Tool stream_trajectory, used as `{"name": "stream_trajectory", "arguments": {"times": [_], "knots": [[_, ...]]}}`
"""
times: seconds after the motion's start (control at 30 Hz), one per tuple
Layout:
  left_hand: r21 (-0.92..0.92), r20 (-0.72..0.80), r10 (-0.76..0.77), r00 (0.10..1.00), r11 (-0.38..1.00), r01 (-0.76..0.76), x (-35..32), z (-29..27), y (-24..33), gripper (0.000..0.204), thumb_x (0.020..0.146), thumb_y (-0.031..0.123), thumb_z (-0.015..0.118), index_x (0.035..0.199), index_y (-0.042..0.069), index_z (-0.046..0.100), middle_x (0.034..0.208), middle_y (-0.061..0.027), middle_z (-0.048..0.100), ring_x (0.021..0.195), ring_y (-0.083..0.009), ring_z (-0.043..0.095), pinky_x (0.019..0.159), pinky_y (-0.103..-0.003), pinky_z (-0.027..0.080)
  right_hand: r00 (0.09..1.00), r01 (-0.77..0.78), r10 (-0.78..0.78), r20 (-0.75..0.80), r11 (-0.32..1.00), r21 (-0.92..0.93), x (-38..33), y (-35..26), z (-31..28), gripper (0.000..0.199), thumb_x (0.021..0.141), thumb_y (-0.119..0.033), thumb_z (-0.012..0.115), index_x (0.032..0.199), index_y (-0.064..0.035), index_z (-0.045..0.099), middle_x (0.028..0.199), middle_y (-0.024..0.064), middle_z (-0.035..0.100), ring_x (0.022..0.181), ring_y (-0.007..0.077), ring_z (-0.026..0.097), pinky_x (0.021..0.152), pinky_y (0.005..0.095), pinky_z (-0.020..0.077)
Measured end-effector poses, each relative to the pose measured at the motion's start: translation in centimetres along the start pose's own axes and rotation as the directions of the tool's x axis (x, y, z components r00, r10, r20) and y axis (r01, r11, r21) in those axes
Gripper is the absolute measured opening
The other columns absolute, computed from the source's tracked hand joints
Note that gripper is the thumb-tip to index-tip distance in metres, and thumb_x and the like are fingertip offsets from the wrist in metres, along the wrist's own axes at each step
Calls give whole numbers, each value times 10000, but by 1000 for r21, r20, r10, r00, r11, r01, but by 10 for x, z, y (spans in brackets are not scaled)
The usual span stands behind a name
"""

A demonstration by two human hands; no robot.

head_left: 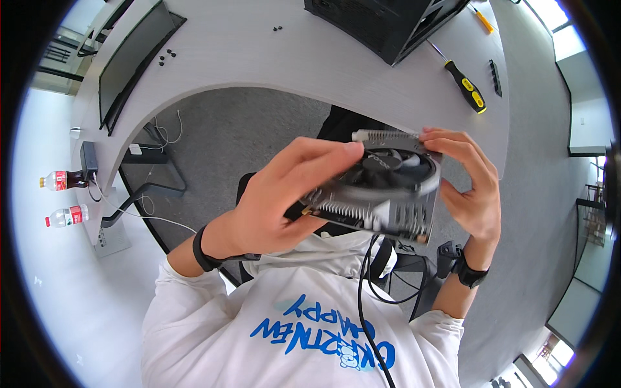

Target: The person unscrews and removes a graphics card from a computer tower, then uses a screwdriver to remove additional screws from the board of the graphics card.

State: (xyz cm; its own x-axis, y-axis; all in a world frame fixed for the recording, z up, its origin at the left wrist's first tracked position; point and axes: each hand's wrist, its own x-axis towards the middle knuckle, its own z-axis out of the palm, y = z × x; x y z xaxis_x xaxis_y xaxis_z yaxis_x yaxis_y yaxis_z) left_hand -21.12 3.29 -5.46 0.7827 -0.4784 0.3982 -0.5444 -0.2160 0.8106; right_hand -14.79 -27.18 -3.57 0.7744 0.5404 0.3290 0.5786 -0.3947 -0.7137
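Observation:
A graphics card point(399, 192) with a round black fan and silver fins is held up in front of my chest, slightly smeared by motion. My left hand point(275, 197) is closed on its left end, thumb and fingers on either side. At the opposite end, my right hand point(475, 187) grips the card by its edge, fingertips on the far corner and the thumb near the side. Both wrists wear black bands.
A black computer case point(369, 22) stands on the curved desk point(226, 52). Right of it lie a black-yellow screwdriver point(466, 87), an orange-handled screwdriver point(484, 22) and a dark strip point(495, 78). Small screws point(169, 53) lie near the monitor point(136, 58). Two bottles point(68, 215) are far left.

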Motion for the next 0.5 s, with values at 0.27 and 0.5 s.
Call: {"name": "stream_trajectory", "arguments": {"times": [0.27,0.5], "knots": [[0,-202,332,922,941,-339,3,24,-15,592,711,-182,719,1260,-5,587,1343,-270,605,1270,-515,597,998,-464,578,911,279,-359,-202,899,-338,-20,-1,2,609,624,91,737,1190,-124,677,1223,181,717,1239,414,657,1114,606,464],[46,-249,382,890,923,-383,4,27,-10,449,760,-125,742,1175,-5,619,1299,-286,625,1227,-525,622,990,-497,583,893,286,-391,-221,874,-392,-24,-2,7,531,681,30,738,1177,-149,683,1198,173,730,1225,414,666,1118,613,463]]}}
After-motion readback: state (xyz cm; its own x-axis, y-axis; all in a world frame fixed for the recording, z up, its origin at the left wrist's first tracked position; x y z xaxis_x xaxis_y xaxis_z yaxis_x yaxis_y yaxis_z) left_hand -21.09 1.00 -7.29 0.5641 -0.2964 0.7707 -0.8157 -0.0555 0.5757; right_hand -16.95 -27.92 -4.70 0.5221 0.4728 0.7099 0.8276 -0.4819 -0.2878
